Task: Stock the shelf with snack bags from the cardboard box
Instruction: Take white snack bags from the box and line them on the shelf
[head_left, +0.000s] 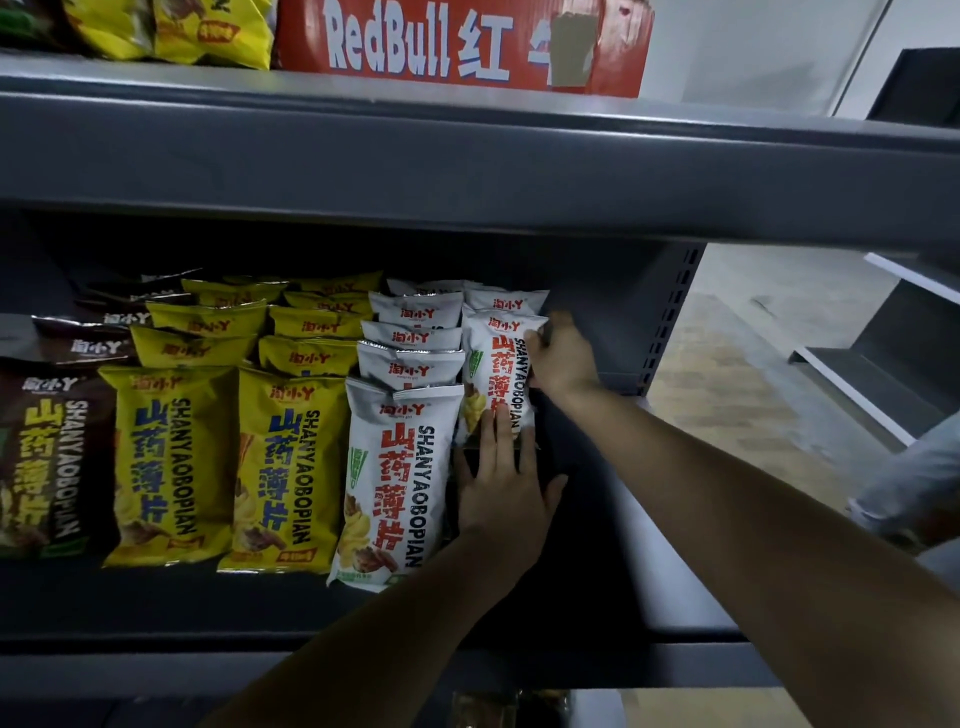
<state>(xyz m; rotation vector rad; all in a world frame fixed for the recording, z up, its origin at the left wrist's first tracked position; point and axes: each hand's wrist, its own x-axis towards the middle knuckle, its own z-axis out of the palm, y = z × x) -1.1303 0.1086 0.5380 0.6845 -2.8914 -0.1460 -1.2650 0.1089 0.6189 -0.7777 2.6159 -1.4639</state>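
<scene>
While the white bag (496, 364) stood upright at the right end of the shelf (649, 597), with bare shelf in front of it, our right hand (563, 358) had its grip clenched on the bag's upper right edge. Our left hand (506, 483) lay with straight fingers flat against its lower front, grasping nothing. We judged the bag light, puffy and crinkly, its foil slick and the chips inside easy to crush. The sealed edges therefore seemed the best places to take hold, with only a gentle push on the face. Just to its left stood a fuller row of white bags (400, 467), then yellow bags (171, 457) and dark bags (47, 457). Overhead sat a red box (457, 41).
</scene>
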